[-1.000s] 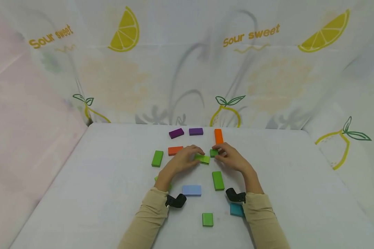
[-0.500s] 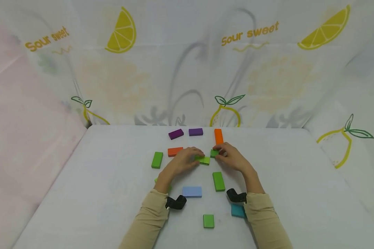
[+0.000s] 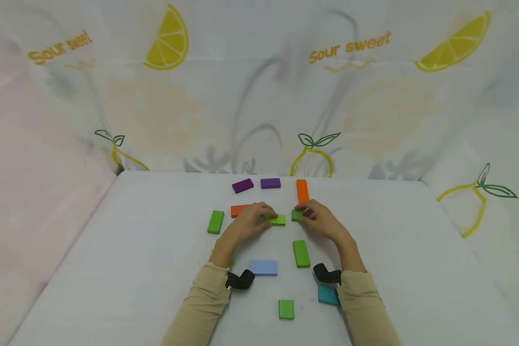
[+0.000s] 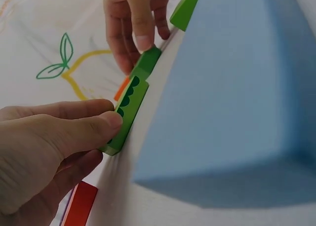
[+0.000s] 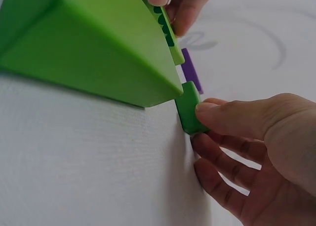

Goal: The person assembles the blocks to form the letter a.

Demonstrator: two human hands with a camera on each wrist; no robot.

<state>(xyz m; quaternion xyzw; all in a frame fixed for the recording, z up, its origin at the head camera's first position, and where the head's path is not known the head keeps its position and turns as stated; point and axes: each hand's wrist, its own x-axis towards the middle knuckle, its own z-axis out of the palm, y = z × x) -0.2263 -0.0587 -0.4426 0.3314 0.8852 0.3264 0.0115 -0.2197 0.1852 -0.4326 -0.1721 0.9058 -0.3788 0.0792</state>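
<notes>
In the middle of the head view, a person's left hand (image 3: 246, 223) pinches a lime-green block (image 3: 278, 221) between thumb and fingers; the left wrist view shows a row of dark green scallops along its face. Just to its right in the frame, the right hand (image 3: 322, 222) pinches a short green block (image 3: 296, 216), the thumb on one side and fingers on the other. In the head view the two blocks lie end toward end on the white table (image 3: 112, 269), a narrow gap between them. Above the right hand stretches an orange block (image 3: 302, 191), with a violet block (image 3: 270, 183) and a dark purple block (image 3: 242, 186) farther left along the top edge. A red-orange block (image 3: 239, 210), partly covered, sits beside the left hand, and a green block (image 3: 216, 222) lies left of that. Below the hands are a long green block (image 3: 301, 253) and, left of it, a light blue block (image 3: 264, 267), which looms large and blurred at the right of the left wrist view. Near the bottom of the head view lie a square green block (image 3: 286, 309) and a teal block (image 3: 327, 295), partly hidden by the right sleeve (image 3: 363, 298).
</notes>
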